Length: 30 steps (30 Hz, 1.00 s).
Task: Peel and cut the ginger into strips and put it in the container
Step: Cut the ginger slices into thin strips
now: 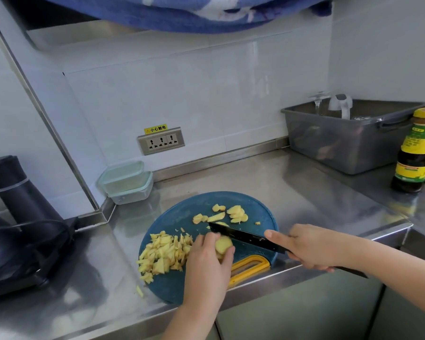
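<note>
A round blue cutting board (182, 214) with a yellow handle lies on the steel counter. My left hand (207, 260) grips a peeled ginger piece (223, 244) on the board. My right hand (307, 249) holds a black knife (243, 236), forefinger along the blade's spine, with the blade just right of the ginger piece. A heap of cut ginger strips (163, 253) lies on the board's left side. Several ginger slices (231, 213) lie at its far side. Two stacked clear containers (127, 181) with pale green lids stand in the back corner.
A grey plastic tub (349, 141) holding glassware stands at the back right, with a dark sauce bottle (415, 153) beside it. A black appliance with a cable (17, 217) occupies the left. One ginger strip (139, 291) lies off the board. The counter's front edge is close.
</note>
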Motion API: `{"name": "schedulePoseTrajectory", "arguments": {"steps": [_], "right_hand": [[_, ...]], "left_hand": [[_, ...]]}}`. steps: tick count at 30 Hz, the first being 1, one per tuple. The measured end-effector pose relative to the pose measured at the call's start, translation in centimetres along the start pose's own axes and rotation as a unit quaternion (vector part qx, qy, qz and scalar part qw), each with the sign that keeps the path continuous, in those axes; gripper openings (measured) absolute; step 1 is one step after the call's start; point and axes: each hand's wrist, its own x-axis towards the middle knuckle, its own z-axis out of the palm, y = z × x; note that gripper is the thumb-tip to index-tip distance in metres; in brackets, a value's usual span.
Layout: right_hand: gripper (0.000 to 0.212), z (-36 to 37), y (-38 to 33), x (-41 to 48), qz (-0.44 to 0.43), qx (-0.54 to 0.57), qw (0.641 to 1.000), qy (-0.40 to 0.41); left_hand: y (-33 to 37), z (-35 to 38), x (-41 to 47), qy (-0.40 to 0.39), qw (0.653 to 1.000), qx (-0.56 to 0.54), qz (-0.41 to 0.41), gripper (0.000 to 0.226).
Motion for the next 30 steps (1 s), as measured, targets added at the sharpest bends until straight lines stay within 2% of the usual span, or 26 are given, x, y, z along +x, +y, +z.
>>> {"name": "schedulePoseTrajectory", "arguments": {"steps": [5,10,18,22,25,27,30], "right_hand": [[0.060,0.2,-0.1,-0.4,0.047,-0.004,0.999,-0.026],[0.062,0.0,-0.7,-0.3,0.078,0.060,0.994,-0.041],[0.066,-0.3,-1.3,0.4,0.067,0.071,0.992,-0.077],[0.064,-0.5,-1.5,-0.1,0.031,0.034,0.998,-0.038],[0.053,-0.1,-1.7,-0.3,0.021,0.026,0.999,0.013],[0.055,0.1,-1.8,-0.2,0.017,0.021,0.998,0.049],[0.042,0.0,-1.8,0.1,0.034,0.064,0.997,0.035]], "left_hand": [[-0.3,-0.1,-0.3,-0.007,1.000,-0.006,0.017,0.037],[-0.4,0.1,-0.3,-0.001,1.000,-0.011,0.010,0.038],[-0.4,0.4,-0.3,0.017,1.000,-0.014,0.005,0.036],[-0.2,0.3,-0.3,0.018,1.000,-0.016,-0.001,0.036],[-0.2,0.4,-0.2,0.012,1.000,-0.023,-0.005,0.036],[-0.2,0.4,-0.2,0.013,1.000,-0.021,-0.009,0.035],[-0.5,0.6,-0.1,0.018,1.000,-0.020,-0.001,0.033]]}}
